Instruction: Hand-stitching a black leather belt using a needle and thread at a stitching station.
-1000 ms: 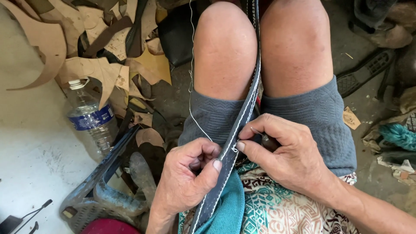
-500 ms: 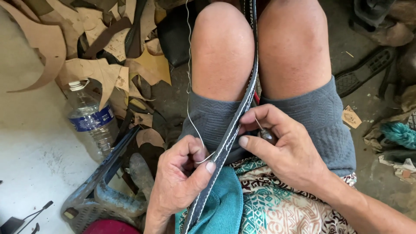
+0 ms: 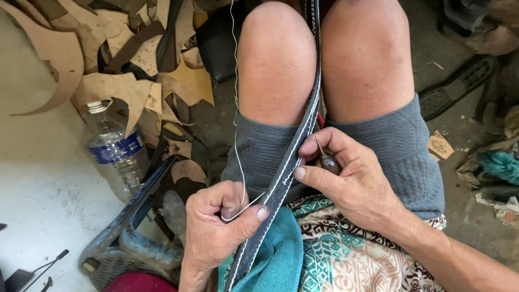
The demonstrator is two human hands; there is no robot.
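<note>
A long dark leather strap (image 3: 303,132) with white stitching along its edges runs between my knees and down over my lap. My left hand (image 3: 219,230) pinches a white thread (image 3: 235,116) beside the strap, thumb resting against the strap's edge. The thread rises from that hand out of the top of the view. My right hand (image 3: 351,178) grips a small awl (image 3: 326,159) with a dark handle, its metal point held close to the strap's right edge, with the thumb pressed on the strap.
A clear plastic water bottle (image 3: 116,151) with a blue label lies on the floor at left. Tan and brown leather offcuts (image 3: 124,59) are piled behind it. A grey plastic basket (image 3: 121,246) sits at lower left. A teal cloth (image 3: 278,259) covers my lap.
My left hand has closed more tightly on the thread. My right hand has shifted a little up along the strap with the awl.
</note>
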